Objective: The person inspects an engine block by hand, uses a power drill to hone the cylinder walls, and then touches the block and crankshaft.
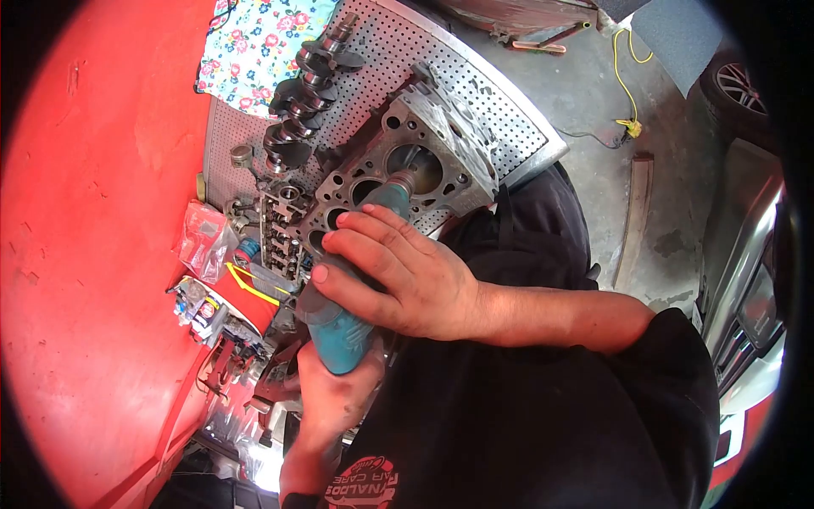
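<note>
A teal power drill (335,327) lies slanted across the engine block (403,127), its chuck (403,180) over the bore at the block's far end. A thin shaft runs from the chuck into that cylinder bore (428,174); the tool's tip inside is hard to make out. My left hand (335,390) is wrapped round the drill's handle at the rear, its fingers partly hidden. From above, my right hand (407,276) grips the drill body, fingers laid over its top. Other round bores show beside and under the drill.
A crankshaft (297,110) and a flowered cloth (259,51) rest on the perforated metal table (381,42). A cylinder head (280,233), a piston (242,157) and a plastic bag (206,242) sit along the red wall (85,254). A yellow cord (627,93) lies on the floor, near a car (755,297).
</note>
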{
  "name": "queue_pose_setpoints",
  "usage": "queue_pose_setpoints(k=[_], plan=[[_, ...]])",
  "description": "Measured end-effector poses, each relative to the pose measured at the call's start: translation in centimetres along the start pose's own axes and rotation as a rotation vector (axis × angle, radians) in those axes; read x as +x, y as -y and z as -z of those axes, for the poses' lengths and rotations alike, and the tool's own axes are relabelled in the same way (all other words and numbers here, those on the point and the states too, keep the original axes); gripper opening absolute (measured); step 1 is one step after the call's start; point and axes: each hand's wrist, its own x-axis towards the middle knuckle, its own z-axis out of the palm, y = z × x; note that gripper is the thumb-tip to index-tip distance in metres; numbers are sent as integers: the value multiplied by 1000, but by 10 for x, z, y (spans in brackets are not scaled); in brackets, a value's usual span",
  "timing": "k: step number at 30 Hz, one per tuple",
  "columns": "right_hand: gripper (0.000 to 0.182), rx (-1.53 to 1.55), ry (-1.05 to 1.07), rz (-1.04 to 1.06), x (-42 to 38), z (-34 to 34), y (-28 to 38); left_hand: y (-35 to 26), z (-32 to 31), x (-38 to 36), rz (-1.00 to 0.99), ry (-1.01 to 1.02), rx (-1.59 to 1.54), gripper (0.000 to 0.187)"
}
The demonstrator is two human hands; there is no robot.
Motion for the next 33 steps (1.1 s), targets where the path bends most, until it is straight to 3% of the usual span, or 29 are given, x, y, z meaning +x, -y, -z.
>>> queue_pose_setpoints(k=[4,33], plan=[[57,19,9,-1,-2,1,-6,1,-2,4,71,-9,55,13],[54,-13,43,-38,-26,-1,-42,26,-27,41,30,16,145,16]])
